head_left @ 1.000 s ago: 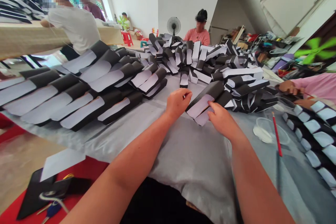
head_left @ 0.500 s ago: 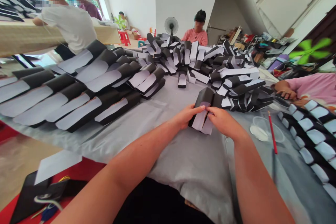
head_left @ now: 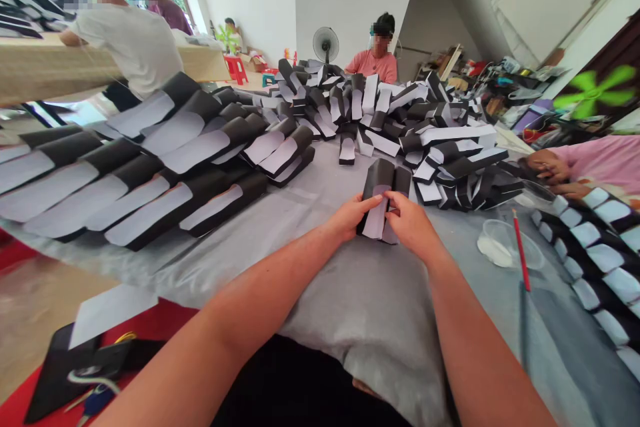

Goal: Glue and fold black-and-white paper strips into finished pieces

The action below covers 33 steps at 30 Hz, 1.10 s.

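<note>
My left hand and my right hand hold a folded black-and-white card piece from both sides. The piece stands upright on the grey cloth just in front of me, and my fingers cover part of its white panel. Rows of similar folded pieces lie overlapped to the left. A tall heap of them rises beyond my hands, with its near edge close behind the held piece.
A row of pieces lies at right, beside a plastic dish of white paste and a red pencil. A co-worker's hands reach in at right. Scissors lie on red cloth at lower left.
The card piece has turned from a low tilt to upright. My left hand has moved right onto it, and both hands have closed in around it.
</note>
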Tool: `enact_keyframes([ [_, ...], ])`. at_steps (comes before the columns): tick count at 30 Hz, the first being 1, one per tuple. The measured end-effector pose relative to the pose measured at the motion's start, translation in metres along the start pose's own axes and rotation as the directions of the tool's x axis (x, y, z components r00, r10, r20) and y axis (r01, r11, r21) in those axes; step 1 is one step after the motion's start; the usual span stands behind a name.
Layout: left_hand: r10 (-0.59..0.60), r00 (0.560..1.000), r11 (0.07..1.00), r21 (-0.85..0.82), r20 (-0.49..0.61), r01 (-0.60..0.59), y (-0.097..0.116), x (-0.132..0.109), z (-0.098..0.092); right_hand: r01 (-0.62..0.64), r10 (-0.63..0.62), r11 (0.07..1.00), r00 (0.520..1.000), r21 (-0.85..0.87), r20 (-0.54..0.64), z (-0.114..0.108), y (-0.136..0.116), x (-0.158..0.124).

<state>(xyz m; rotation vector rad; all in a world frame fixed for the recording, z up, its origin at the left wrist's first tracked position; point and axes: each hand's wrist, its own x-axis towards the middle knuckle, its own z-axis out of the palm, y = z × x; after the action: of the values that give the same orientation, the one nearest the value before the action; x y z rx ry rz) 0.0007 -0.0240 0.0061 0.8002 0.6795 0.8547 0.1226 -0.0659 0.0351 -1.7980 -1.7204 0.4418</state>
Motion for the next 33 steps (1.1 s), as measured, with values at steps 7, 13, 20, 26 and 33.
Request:
enact_keyframes([
  [7, 0.056, 0.998, 0.998, -0.035, -0.001, -0.056, 0.002, 0.001, -0.001, -0.077, 0.101, 0.981, 0.986, 0.179, -0.131, 0.010, 0.001, 0.000],
  [13, 0.080, 0.996, 0.995, -0.060, 0.030, -0.078, 0.003, 0.001, -0.001, -0.082, 0.135, 0.939, 0.981, 0.335, -0.138, 0.015, 0.005, 0.003],
  [20, 0.110, 0.994, 0.992, -0.061, 0.028, -0.108, 0.002, 0.003, -0.002, -0.069, 0.119, 0.902, 0.989, 0.427, -0.092, 0.014, 0.008, 0.005],
  [26, 0.101, 0.995, 0.994, -0.045, 0.027, -0.100, 0.003, 0.001, 0.000, -0.077, 0.110, 0.925, 0.991, 0.372, -0.069, 0.011, 0.008, 0.004],
  [33, 0.091, 0.996, 0.995, -0.038, 0.013, -0.091, 0.003, -0.001, 0.001, -0.107, 0.120, 0.964, 0.992, 0.243, -0.041, 0.006, 0.000, 0.001],
])
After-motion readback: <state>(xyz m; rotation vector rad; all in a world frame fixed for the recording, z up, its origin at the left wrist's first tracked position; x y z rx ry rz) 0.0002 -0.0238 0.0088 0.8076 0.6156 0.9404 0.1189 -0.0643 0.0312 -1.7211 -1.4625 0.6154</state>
